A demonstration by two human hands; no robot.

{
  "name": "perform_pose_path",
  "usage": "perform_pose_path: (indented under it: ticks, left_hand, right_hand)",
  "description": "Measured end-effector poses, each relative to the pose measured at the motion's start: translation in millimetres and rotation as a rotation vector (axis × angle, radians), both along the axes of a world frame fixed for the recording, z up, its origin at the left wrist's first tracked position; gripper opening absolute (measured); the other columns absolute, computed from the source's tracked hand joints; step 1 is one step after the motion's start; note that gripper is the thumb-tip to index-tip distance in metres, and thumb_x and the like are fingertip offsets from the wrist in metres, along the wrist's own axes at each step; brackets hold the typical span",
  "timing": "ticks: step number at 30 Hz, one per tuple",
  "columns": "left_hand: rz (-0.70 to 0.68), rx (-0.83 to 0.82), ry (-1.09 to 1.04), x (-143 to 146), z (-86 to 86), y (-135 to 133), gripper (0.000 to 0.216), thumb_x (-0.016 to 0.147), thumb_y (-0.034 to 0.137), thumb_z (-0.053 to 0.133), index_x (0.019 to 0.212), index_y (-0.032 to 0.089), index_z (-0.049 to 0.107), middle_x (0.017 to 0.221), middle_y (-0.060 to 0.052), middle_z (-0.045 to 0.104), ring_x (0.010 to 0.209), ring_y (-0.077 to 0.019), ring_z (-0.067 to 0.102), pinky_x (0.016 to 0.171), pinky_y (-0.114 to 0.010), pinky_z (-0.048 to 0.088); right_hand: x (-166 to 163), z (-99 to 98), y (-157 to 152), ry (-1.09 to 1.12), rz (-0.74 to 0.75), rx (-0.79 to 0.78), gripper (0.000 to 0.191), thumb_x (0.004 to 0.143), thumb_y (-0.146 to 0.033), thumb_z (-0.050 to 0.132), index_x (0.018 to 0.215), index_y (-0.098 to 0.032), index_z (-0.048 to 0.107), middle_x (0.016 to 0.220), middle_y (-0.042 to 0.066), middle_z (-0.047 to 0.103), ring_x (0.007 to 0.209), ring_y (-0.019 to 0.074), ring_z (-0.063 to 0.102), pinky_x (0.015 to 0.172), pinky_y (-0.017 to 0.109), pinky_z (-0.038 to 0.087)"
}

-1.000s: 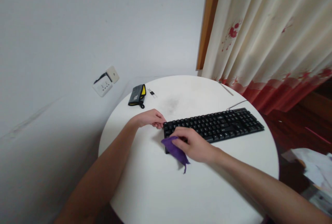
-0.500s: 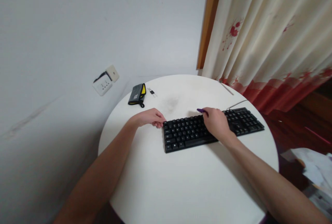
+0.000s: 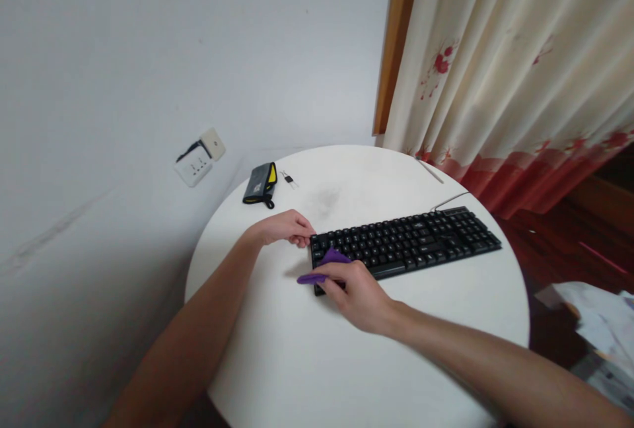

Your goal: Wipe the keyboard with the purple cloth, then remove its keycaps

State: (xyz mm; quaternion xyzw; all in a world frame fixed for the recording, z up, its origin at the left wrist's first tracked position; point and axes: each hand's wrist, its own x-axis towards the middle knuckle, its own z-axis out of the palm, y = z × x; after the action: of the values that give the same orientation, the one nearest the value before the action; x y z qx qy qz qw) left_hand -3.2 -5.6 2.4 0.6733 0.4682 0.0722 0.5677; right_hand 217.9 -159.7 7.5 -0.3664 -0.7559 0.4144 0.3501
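A black keyboard (image 3: pixel 411 240) lies on a round white table (image 3: pixel 376 368). My left hand (image 3: pixel 287 226) pinches the keyboard's far left corner between thumb and fingers. In my right hand (image 3: pixel 354 292) is a folded purple cloth (image 3: pixel 333 257), gripped between thumb and fingers over the keyboard's near left end. The hand and cloth hide several keys there. Whether the cloth touches the keys I cannot tell.
A grey folded cloth (image 3: pixel 257 182) with yellow lining and a small black tool with wire loops (image 3: pixel 288 179) lie at the back left. The keyboard's cable (image 3: pixel 448 200) runs off right. A thin stick (image 3: pixel 430 170) rests near the back right edge, by the curtain (image 3: pixel 495 84).
My right hand has swept left and nearer with the purple cloth, from the keyboard's middle to its left end. My left hand stays at the corner.
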Motion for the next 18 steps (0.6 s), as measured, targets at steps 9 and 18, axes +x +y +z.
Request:
perform_pose_path:
  ticks: [9, 18]
  left_hand:
    - [0.01, 0.015, 0.014, 0.7, 0.6, -1.9, 0.021, 0.074, 0.035, 0.073, 0.076, 0.014, 0.077, 0.067, -0.006, 0.073, 0.059, -0.0124, 0.063, 0.052, -0.02, 0.041]
    - [0.018, 0.003, -0.001, -0.6, 0.5, -2.8, 0.019, 0.074, 0.033, 0.073, 0.077, 0.015, 0.077, 0.07, -0.007, 0.074, 0.061, -0.0125, 0.064, 0.053, -0.02, 0.041]
  right_hand:
    - [33.3, 7.0, 50.6, 0.546, -0.5, -0.258, 0.035, 0.085, -0.04, 0.062, 0.104, -0.013, 0.072, 0.08, 0.006, 0.074, 0.067, 0.0179, 0.066, 0.061, 0.03, 0.055]
    - [86.1, 11.8, 83.5, 0.226, -0.868, 0.403, 0.031, 0.093, -0.031, 0.05, 0.107, -0.013, 0.07, 0.099, 0.011, 0.075, 0.087, 0.0227, 0.07, 0.084, 0.038, 0.055]
